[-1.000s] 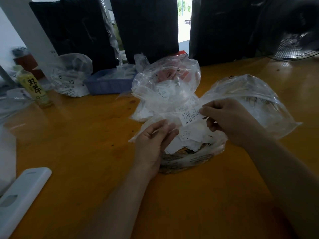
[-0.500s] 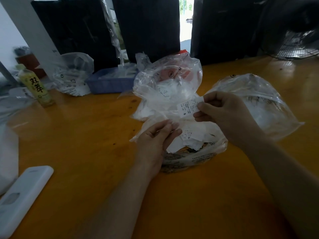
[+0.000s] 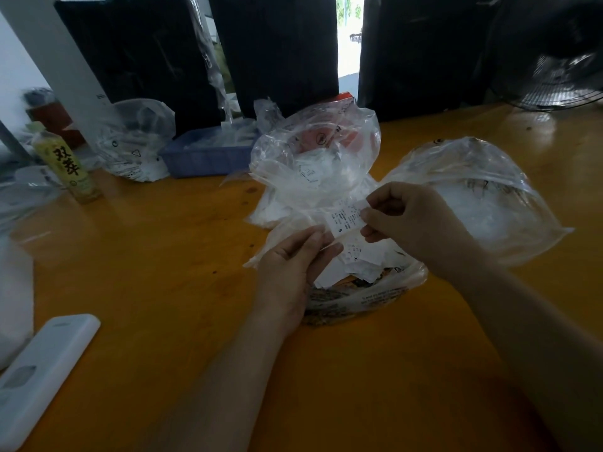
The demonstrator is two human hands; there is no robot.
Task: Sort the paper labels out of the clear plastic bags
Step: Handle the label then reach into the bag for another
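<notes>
A paper label (image 3: 346, 221) is pinched at its right end by the right hand (image 3: 409, 220), above a label pile (image 3: 359, 262). The left hand (image 3: 293, 265) pinches a clear bag (image 3: 287, 233) just beside it. Puffed bags (image 3: 473, 197) flank them on the worktop (image 3: 163, 256).

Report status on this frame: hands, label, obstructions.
Right hand pinching paper label by its right end. Left hand pinching thin clear plastic bag at label's lower left. Label marked S, held above pile of loose labels. Nothing blocking.
</notes>
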